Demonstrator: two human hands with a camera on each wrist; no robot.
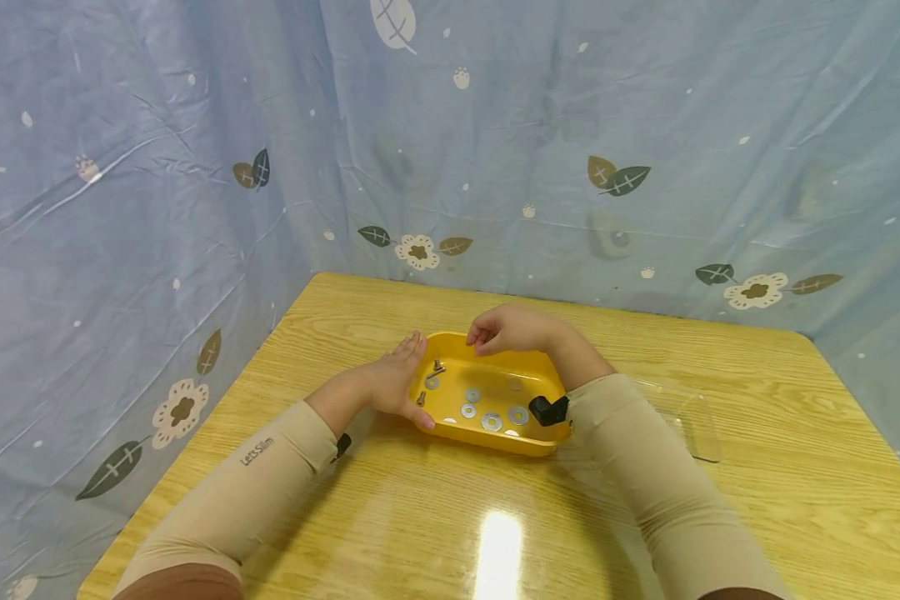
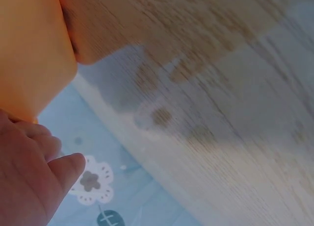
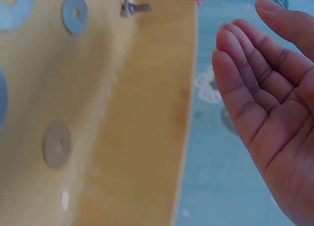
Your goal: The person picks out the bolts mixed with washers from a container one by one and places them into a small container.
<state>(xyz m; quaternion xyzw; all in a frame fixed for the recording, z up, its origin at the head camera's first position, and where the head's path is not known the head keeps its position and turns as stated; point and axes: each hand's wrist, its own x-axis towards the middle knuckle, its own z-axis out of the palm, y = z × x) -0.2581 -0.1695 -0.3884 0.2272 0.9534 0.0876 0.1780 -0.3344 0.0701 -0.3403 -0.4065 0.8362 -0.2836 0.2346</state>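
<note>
A yellow plastic bin (image 1: 487,440) sits on the table with several flat washers (image 1: 491,422) and a few small screws (image 1: 437,367) inside. My left hand (image 1: 393,383) holds the bin's left end, its thumb at the front corner and its fingers along the left side. In the left wrist view, the fingers (image 2: 41,140) bend at the bin's edge. Above the far rim hovers my right hand (image 1: 517,327), fingers loosely bent. Its palm (image 3: 279,123) shows bare in the right wrist view, beside the bin wall (image 3: 142,113).
To the right of the bin lies a clear plastic tray or lid (image 1: 701,425), partly behind my right sleeve (image 1: 637,467). Under everything is a wood-grain table (image 1: 390,517). A blue patterned curtain (image 1: 525,167) hangs along its back and left sides.
</note>
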